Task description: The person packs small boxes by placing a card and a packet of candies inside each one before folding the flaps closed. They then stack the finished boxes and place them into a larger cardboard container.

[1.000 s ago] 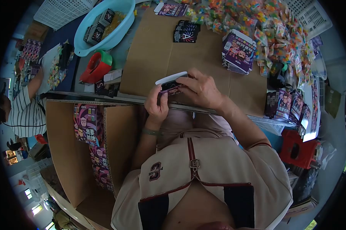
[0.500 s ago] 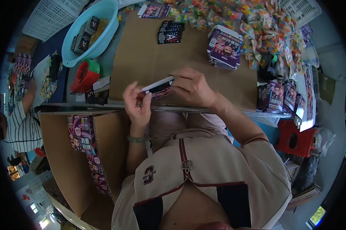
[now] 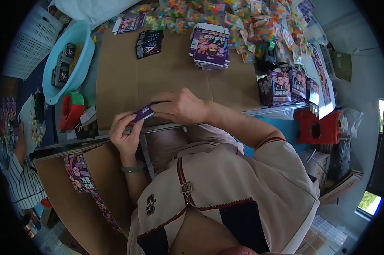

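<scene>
Near the table's front edge a small purple printed box (image 3: 144, 113) is held between both hands. My left hand (image 3: 126, 132) grips its left end between thumb and fingers. At its right end, my right hand (image 3: 181, 106) has its fingers closed on the box. Beyond them, black cards with a bright burst pattern (image 3: 149, 43) lie fanned on the cardboard sheet (image 3: 170, 72). To their right rises a stack of flat purple printed boxes (image 3: 211, 47). What is inside the held box cannot be seen.
Small bags of colourful sweets (image 3: 243, 21) heap at the back. A blue basin (image 3: 90, 51) with black packs and a red tape dispenser (image 3: 68, 112) stand left; purple packs (image 3: 281, 88) stand right. An open carton (image 3: 56, 182) sits lower left. A person in stripes (image 3: 22, 182) is at far left.
The box, earlier showing a white flap and an opening, now shows a purple printed side. My fingers have closed around it. The whole view has shifted, with the table things now farther left.
</scene>
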Demonstrator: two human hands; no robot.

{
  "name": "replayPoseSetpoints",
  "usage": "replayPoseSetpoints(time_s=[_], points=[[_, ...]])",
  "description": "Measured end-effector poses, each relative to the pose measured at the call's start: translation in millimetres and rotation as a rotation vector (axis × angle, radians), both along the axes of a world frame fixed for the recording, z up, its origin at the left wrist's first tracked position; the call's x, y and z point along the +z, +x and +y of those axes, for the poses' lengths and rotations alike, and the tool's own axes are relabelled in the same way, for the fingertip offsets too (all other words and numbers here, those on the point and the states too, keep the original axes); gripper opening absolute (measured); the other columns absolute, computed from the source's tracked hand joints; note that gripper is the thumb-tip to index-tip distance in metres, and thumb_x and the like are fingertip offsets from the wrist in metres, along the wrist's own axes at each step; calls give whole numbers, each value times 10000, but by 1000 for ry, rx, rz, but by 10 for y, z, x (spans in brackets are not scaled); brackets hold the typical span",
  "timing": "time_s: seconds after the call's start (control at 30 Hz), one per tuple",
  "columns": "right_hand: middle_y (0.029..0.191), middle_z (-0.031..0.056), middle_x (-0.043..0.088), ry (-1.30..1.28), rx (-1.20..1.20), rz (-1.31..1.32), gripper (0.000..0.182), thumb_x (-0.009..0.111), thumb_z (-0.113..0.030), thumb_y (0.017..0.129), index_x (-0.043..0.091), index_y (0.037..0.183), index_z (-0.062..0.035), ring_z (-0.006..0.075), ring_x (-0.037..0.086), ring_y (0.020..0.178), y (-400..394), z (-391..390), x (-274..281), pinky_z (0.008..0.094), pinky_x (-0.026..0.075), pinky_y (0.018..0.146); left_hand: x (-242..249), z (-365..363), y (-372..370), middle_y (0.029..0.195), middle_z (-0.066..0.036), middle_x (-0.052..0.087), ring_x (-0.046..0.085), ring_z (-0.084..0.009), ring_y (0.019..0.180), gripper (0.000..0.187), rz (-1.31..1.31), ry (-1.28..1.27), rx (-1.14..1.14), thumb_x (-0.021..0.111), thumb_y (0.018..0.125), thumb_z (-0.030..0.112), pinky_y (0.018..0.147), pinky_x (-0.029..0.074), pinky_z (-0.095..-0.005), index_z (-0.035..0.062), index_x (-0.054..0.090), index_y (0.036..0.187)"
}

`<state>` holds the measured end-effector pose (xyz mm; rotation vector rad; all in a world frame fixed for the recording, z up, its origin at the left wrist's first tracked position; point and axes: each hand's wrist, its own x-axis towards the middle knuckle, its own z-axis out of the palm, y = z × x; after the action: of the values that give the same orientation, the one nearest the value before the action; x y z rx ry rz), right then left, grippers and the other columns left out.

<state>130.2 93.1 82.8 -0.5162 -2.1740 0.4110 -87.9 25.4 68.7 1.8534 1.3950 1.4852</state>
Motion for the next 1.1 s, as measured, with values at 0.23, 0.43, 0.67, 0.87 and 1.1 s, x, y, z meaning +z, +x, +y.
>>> replayPoseSetpoints(time_s=[0.23, 0.43, 0.67, 0.87, 1.1], points=[[894, 97, 673, -243, 58, -36, 169, 704, -39, 765, 695, 933, -59, 275, 665, 720, -53, 79, 32, 357, 537, 599, -61, 9, 32, 854, -99, 651, 626, -169, 733, 170, 4, 8, 78, 730, 754, -72, 624, 497, -252, -23, 715, 916], [948, 124, 681, -244, 18, -8, 180, 712, -40, 760, 704, 939, -61, 287, 677, 744, -75, 17, -49, 348, 540, 611, -115, -44, 39, 908, -106, 661, 637, -174, 759, 191, -257, -129, 44, 719, 773, -69, 644, 505, -252, -18, 713, 957], [1346, 159, 521, 23, -180, -174, 407, 749, -141, 721, 658, 1108, -52, 351, 546, 1173, -12, -260, 46, 470, 432, 947, -165, -64, 246, 930, -122, 676, 663, -205, 783, 180, 43, 185, 157, 687, 806, -76, 682, 523, -270, -20, 709, 976], [1323, 175, 482, -130, -526, -354, 730, 776, -199, 631, 499, 1282, -17, 389, 386, 1313, 305, -583, -196, 571, 282, 1068, -355, 198, 1110, 813, -116, 695, 651, -114, 745, 130, -415, -240, -60, 653, 872, -4, 690, 523, -243, -41, 698, 988], [1314, 220, 480, -193, -884, -426, 582, 668, -125, 713, 509, 1248, 38, 432, 401, 1287, 1526, -459, -570, 580, 281, 1082, -168, 1040, 1541, 790, -125, 666, 633, -167, 633, 351, -207, -246, -50, 691, 871, 258, 587, 498, -313, 1, 631, 1102]])
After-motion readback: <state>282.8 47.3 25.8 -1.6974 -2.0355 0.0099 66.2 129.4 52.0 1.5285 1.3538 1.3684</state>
